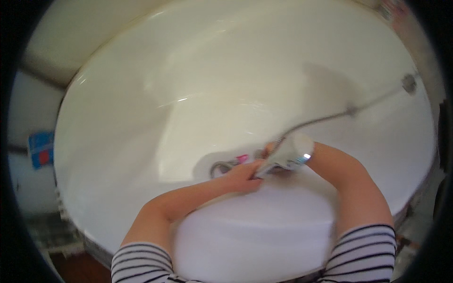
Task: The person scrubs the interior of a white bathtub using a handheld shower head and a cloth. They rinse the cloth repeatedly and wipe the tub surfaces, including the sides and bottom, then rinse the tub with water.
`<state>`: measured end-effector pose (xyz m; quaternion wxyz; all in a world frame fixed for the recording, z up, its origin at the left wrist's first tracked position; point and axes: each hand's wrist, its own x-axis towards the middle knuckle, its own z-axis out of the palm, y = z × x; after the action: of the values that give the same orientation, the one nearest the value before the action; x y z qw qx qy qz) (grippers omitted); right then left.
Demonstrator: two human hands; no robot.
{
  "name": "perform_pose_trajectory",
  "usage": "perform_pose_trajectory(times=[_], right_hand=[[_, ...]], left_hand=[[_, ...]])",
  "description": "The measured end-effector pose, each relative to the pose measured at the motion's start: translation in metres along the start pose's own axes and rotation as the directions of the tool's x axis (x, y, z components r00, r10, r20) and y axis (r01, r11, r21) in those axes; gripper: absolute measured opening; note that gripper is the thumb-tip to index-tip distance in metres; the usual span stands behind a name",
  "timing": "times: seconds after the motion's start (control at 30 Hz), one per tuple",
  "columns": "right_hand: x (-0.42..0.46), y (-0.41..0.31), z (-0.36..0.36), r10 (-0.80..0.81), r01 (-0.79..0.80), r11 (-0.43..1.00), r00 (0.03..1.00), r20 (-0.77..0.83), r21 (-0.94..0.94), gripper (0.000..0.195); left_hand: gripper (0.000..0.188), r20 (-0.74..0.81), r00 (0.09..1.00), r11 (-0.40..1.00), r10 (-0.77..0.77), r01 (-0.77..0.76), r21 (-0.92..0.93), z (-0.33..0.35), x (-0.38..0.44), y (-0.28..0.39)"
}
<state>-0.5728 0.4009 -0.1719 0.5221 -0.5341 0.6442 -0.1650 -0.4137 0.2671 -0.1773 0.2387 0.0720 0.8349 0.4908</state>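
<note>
My left hand (246, 177) is closed around the handle of a handheld shower head (292, 154), low in the middle of the view. The shower head's wide end points right, over my right forearm. My right hand (269, 148) is mostly hidden behind the shower head; whether it grips anything cannot be seen. A metal shower hose (311, 122) runs from near my hands to the right side of the white bathtub (212, 88). A looped piece of hose (216, 168) and a small pink object (242, 158) lie just left of my hands.
The tub's curved rim surrounds the work area. A round metal fitting (409, 84) sits on the tub's right wall. Outside the left rim is a blue package with a red patch (42, 149). A brown surface (79, 267) shows at lower left.
</note>
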Motion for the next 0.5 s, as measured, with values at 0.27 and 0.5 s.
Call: perform_pose_trajectory(times=[0.27, 0.5], right_hand=[[0.041, 0.051, 0.022, 0.232, -0.222, 0.971, 0.966, 0.115, -0.091, 0.020], [0.043, 0.058, 0.030, 0.267, -0.263, 0.964, 0.959, 0.094, -0.051, 0.020]], left_hand=[[0.058, 0.002, 0.990, 0.990, -0.139, 0.139, -0.001, -0.002, -0.005, -0.007], [0.050, 0.014, 0.991, 0.990, -0.134, 0.135, -0.046, -0.001, -0.004, -0.001]])
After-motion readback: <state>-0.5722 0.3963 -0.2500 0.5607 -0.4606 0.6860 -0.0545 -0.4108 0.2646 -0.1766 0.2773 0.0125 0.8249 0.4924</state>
